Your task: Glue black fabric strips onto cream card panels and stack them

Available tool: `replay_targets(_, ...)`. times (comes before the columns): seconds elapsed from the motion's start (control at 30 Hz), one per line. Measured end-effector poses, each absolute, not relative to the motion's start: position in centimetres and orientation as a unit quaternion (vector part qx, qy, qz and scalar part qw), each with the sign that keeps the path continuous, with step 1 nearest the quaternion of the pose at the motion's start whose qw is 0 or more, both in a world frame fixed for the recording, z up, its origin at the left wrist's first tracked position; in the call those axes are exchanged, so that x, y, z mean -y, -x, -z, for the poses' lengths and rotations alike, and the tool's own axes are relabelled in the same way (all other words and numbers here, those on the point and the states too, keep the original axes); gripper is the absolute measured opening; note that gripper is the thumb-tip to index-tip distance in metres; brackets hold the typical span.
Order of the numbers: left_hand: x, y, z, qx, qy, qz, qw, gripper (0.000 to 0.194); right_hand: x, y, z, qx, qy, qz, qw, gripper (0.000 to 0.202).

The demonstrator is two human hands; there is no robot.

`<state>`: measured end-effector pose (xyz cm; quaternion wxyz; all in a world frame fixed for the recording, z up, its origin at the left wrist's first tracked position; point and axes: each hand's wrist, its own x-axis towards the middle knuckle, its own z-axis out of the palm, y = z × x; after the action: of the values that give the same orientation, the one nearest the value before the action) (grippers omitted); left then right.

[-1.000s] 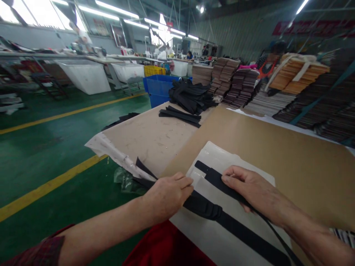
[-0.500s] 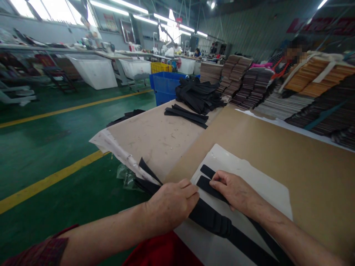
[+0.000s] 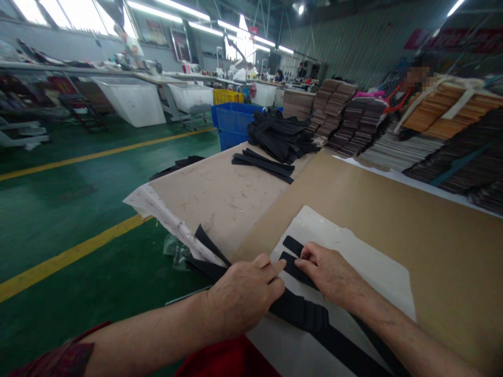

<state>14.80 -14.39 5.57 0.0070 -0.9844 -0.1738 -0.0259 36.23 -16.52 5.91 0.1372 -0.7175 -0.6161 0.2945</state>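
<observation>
My right hand (image 3: 328, 269) pinches the edge of a black fabric strip (image 3: 293, 265) between thumb and fingertips, over a pale sheet. Just beyond it, a second black strip (image 3: 292, 244) lies alongside on the same sheet. My left hand (image 3: 247, 290) is close by, its index finger stretched to the near corner of the held strip and parted from the thumb; its other fingers are curled and partly hidden. Under and beside it, overlapping black strips (image 3: 310, 315) lie fanned out. More black strips (image 3: 210, 243) stick out past my left hand at the table's edge.
The pale sheet (image 3: 353, 251) rests on a brown board (image 3: 444, 246). A heap of black strips (image 3: 281, 136) lies at the table's far end, near a blue bin (image 3: 236, 125). Tall fabric stacks (image 3: 377, 120) line the far right side, with a person (image 3: 416, 78) behind them.
My left index finger has stretched right to the strip's corner and parted from the thumb. My right hand has stayed almost in place on the strip.
</observation>
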Motion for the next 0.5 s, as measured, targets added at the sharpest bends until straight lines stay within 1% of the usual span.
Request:
replay_targets(0.17, 14.4, -15.0, -5.9, 0.170, 0.985, 0.018, 0.008, 0.015, 16.3, -35.7, -6.4, 0.625, 0.727, -0.260, 0.115, 0.010)
replay_targets(0.23, 14.3, -15.1, -6.0, 0.170, 0.985, 0.014, -0.004, 0.016, 16.5, -36.4, -6.9, 0.610, 0.725, -0.294, 0.128, 0.010)
replay_targets(0.27, 14.2, -15.1, -6.1, 0.173, 0.985, 0.011, -0.013, 0.018, 16.8, -37.2, -7.2, 0.601, 0.716, -0.328, 0.136, 0.014)
replay_targets(0.37, 14.1, -15.2, -6.2, 0.191, 0.981, -0.003, -0.042, 0.026, 19.2, -41.1, -8.4, 0.573, 0.673, -0.443, 0.150, 0.035)
replay_targets(0.4, 14.1, -15.3, -6.2, 0.197, 0.979, -0.007, -0.047, 0.029, 20.6, -42.7, -8.8, 0.563, 0.666, -0.463, 0.154, 0.038)
replay_targets(0.5, 13.9, -15.3, -6.0, 0.206, 0.977, -0.013, -0.057, 0.039, 26.0, -46.2, -9.5, 0.516, 0.706, -0.448, 0.186, 0.034)
